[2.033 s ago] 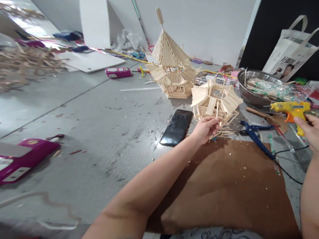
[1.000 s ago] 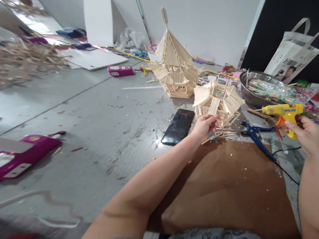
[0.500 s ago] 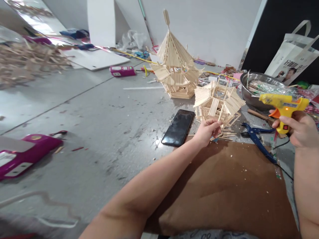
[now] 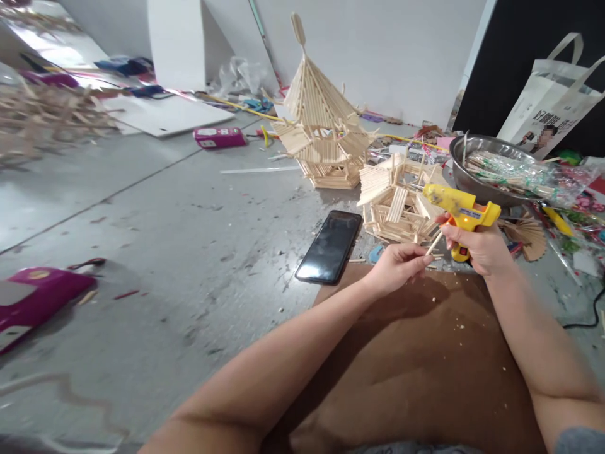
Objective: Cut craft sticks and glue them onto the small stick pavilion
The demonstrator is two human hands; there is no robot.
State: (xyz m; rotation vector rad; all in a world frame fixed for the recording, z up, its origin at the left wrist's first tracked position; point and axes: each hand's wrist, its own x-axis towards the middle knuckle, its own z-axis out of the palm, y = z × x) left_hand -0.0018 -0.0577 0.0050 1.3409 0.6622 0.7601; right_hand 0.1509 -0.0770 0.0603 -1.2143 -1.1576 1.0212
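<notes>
In the head view, the left hand (image 4: 401,268) pinches one stick (image 4: 435,244) beside the right hand (image 4: 479,247), which is wrapped round one glue gun (image 4: 456,203). Beyond stand one pagoda (image 4: 326,101) and one lower model (image 4: 396,205) (two builds), near one phone (image 4: 329,246).

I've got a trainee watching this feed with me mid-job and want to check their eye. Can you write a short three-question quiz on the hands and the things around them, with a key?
1. Multiple choice. What does the right hand hold?
A) a phone
B) a glue gun
C) a bag

2. True or false. In the picture, the taller stick model stands to the left of the metal bowl.

3. Fill in the blank. The fingertips of the left hand hold a thin ____.

Key: 1. B; 2. True; 3. stick
</notes>
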